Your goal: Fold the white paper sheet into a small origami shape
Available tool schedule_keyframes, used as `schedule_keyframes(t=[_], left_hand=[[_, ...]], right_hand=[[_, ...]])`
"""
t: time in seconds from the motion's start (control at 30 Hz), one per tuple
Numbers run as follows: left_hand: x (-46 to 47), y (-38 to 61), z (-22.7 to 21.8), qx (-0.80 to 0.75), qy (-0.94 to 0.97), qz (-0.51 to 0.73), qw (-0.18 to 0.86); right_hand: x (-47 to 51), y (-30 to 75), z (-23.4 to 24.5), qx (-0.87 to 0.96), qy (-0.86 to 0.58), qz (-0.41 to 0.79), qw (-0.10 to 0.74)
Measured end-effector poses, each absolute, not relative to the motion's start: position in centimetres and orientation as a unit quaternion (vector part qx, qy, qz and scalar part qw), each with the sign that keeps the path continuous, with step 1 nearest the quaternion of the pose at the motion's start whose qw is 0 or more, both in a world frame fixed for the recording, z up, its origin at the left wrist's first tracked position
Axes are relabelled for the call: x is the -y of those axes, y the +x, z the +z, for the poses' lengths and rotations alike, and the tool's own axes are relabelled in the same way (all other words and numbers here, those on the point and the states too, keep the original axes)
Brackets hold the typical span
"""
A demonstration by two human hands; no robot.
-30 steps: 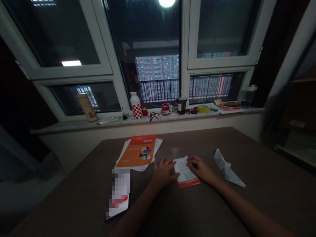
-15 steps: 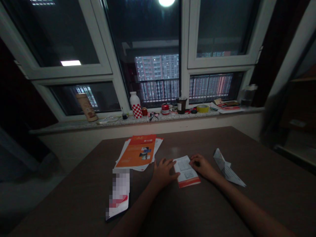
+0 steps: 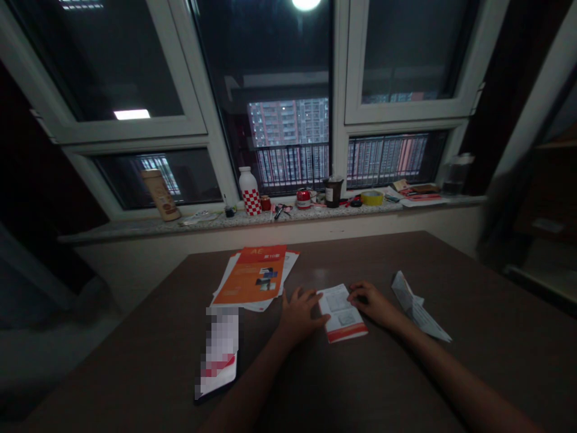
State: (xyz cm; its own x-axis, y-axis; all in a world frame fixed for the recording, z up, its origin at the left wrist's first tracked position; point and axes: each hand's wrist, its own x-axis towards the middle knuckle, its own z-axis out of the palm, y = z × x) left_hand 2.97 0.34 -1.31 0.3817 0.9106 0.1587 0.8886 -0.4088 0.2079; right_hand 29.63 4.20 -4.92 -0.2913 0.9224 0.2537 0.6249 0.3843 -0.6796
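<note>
A folded sheet of printed paper [image 3: 341, 313], white with a red band along its near edge, lies flat on the brown table between my hands. My left hand [image 3: 301, 316] rests at its left edge with the fingers spread, fingertips and thumb touching the paper. At the upper right edge, my right hand [image 3: 369, 302] has its fingers curled, with the fingertips at the paper's border; whether they pinch it I cannot make out. Right of that hand stands a folded paper shape [image 3: 417, 308] with pointed ends, made of printed paper.
Orange-covered printed sheets [image 3: 250, 275] lie in a stack at the back left of the table [image 3: 148, 337]. A phone [image 3: 219, 355], its screen blurred out, is left of my left forearm. Along the windowsill stand a checkered bottle [image 3: 250, 192], yellow tape [image 3: 372, 198] and a dark cup [image 3: 333, 192].
The whole view has shifted very slightly. My right hand's fingers have moved a little at the paper's edge; the left hand and the paper stay in place.
</note>
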Motion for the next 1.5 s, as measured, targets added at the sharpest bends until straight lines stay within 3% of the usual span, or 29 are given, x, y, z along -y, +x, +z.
schedule_keyframes(t=[0.4, 0.77, 1.0, 1.5], left_hand=[[-0.5, 2.5, -1.7, -0.558, 0.822, 0.111, 0.021], [-1.1, 2.7, -1.8, -0.523, 0.843, 0.125, -0.006], [-1.7, 2.2, -1.4, -0.511, 0.851, 0.111, 0.051], [-1.5, 2.1, -1.1, -0.525, 0.843, 0.091, 0.072]], right_hand=[[-4.1, 29.6, -4.0, 0.785, -0.494, 0.230, 0.295], [-3.9, 28.2, -4.4, 0.780, -0.502, 0.177, 0.328], [-4.2, 27.6, -4.2, 0.782, -0.512, 0.146, 0.325], [-4.1, 29.2, -4.5, 0.800, -0.499, 0.186, 0.275]])
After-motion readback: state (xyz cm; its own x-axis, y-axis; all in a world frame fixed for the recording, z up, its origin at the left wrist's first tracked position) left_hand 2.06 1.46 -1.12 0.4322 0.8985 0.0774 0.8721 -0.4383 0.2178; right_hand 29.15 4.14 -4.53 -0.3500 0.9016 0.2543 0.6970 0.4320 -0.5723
